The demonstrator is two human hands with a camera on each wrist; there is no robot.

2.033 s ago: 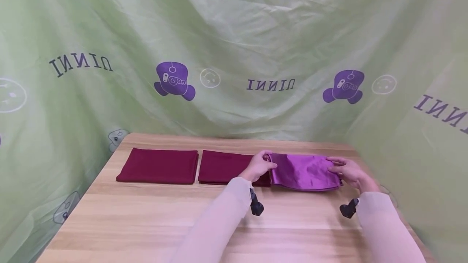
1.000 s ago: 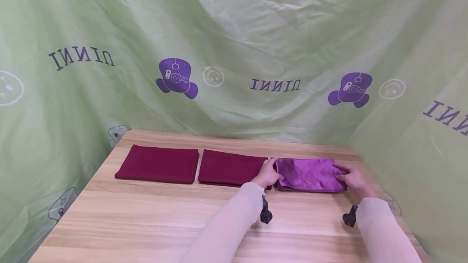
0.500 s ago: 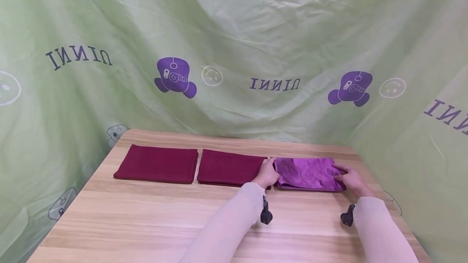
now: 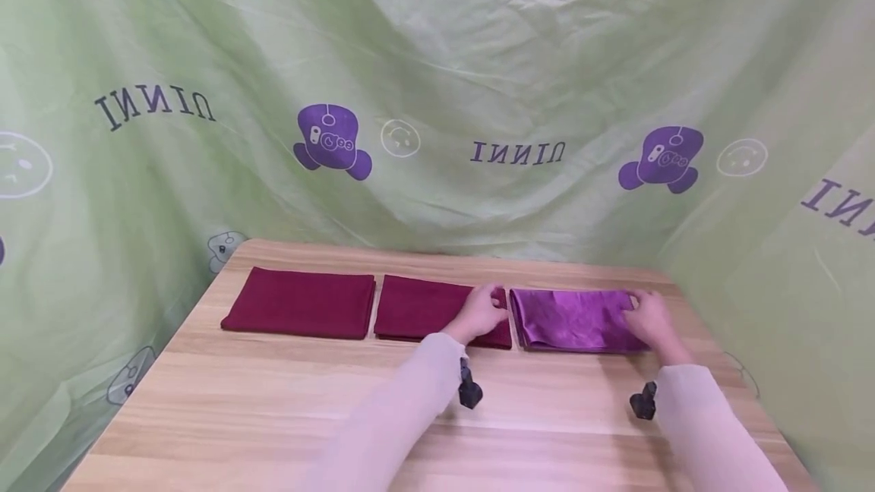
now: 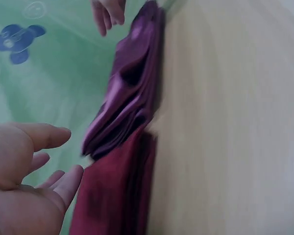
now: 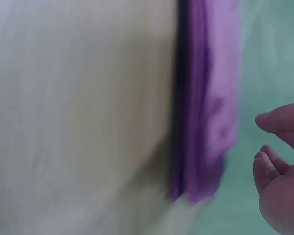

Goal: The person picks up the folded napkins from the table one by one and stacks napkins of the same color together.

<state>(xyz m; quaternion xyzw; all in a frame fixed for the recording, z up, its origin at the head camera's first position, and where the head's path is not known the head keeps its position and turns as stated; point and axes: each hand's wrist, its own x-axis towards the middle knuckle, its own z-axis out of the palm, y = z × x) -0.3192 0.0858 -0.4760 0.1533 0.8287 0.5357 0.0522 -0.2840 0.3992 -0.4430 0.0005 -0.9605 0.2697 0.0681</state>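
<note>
A shiny purple cloth (image 4: 574, 319), folded into a layered rectangle, lies on the wooden table at the right end of a row. My left hand (image 4: 480, 313) is over the right part of the middle dark red folded cloth (image 4: 424, 308). In the left wrist view the left hand (image 5: 29, 171) has its thumb and fingers apart, with nothing between them. My right hand (image 4: 649, 317) is at the purple cloth's right end. In the right wrist view the right hand (image 6: 284, 166) holds nothing, its fingertips apart from the purple cloth (image 6: 206, 98).
Another dark red folded cloth (image 4: 301, 304) lies at the left end of the row. The wooden table (image 4: 273, 401) extends in front of the cloths. A green printed curtain (image 4: 437, 44) hangs behind the table and along both sides. A small black device (image 4: 469, 389) sits on the left wrist.
The purple cloth was shifted slightly right and lowered flat, in line with the dark red ones. Both hands have since let go, the left moving back leftward and the right lifting a little.
</note>
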